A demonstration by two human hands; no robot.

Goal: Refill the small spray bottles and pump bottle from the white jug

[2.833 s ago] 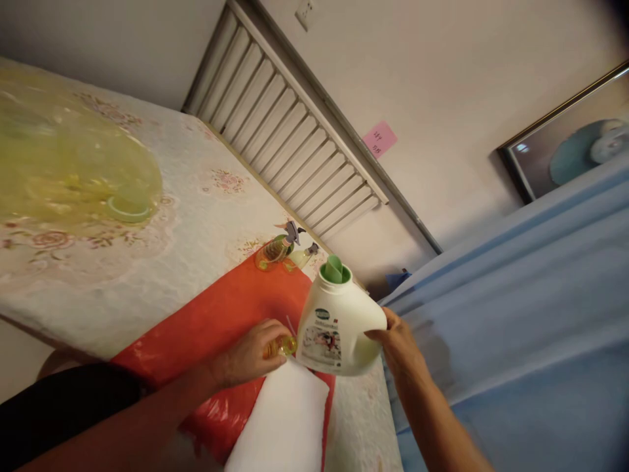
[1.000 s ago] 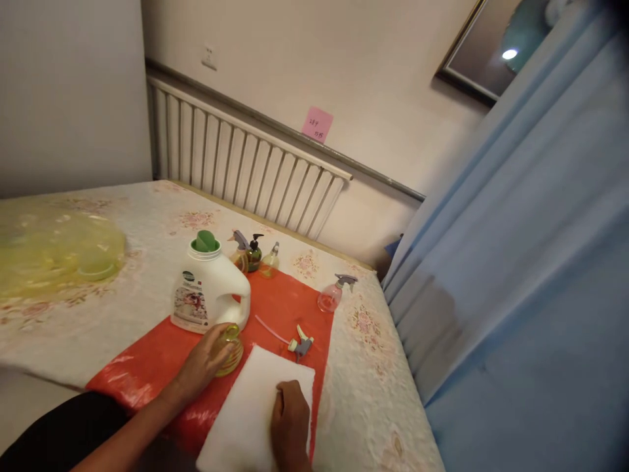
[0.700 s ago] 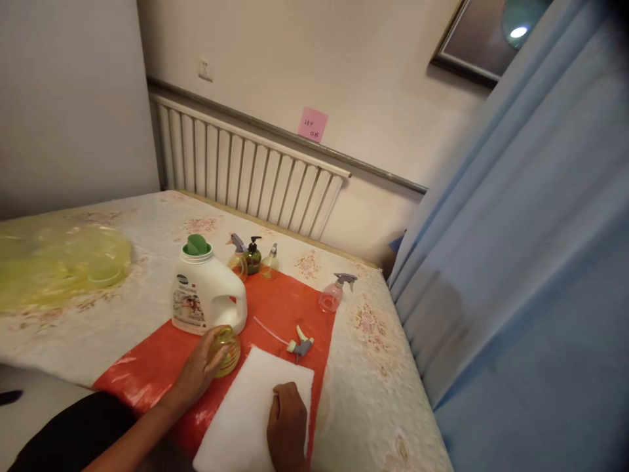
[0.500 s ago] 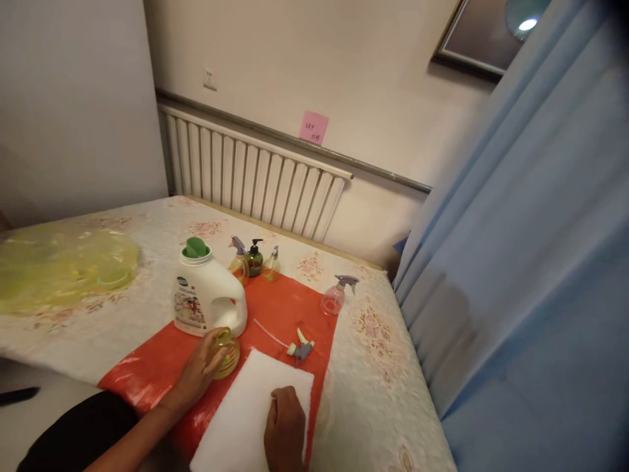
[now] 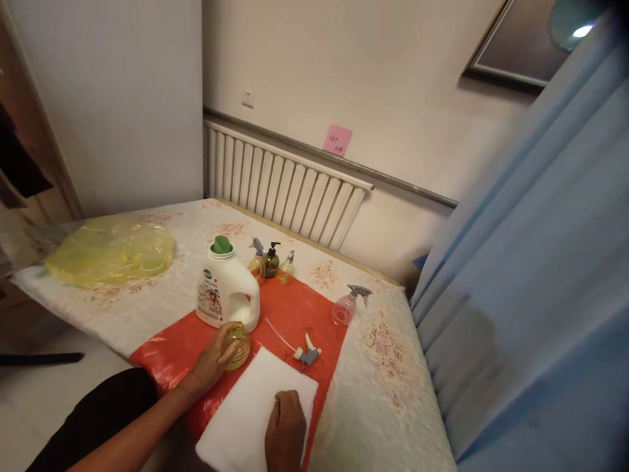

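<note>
My left hand (image 5: 212, 360) is wrapped around a small round yellow bottle (image 5: 239, 344) with no top, standing on a red plastic sheet (image 5: 295, 311). My right hand (image 5: 285, 429) rests closed, knuckles up, on a white cloth pad (image 5: 250, 413) at the near edge. A white detergent jug (image 5: 227, 292) with a green cap stands upright just behind the yellow bottle. A loose spray head (image 5: 308, 354) with its thin tube lies on the red sheet beside the pad's far corner.
Three small bottles (image 5: 270, 262) stand at the red sheet's far end, and a pink spray bottle (image 5: 346, 307) sits to the right. A yellow plastic bag (image 5: 111, 250) lies at the left. A blue curtain (image 5: 531, 295) hangs close on the right; a radiator (image 5: 285, 187) lines the wall.
The jug, held tilted in my right hand 2.8 s ago, now stands on the table. My right hand moved down onto the white pad. In the last second only the view shifted.
</note>
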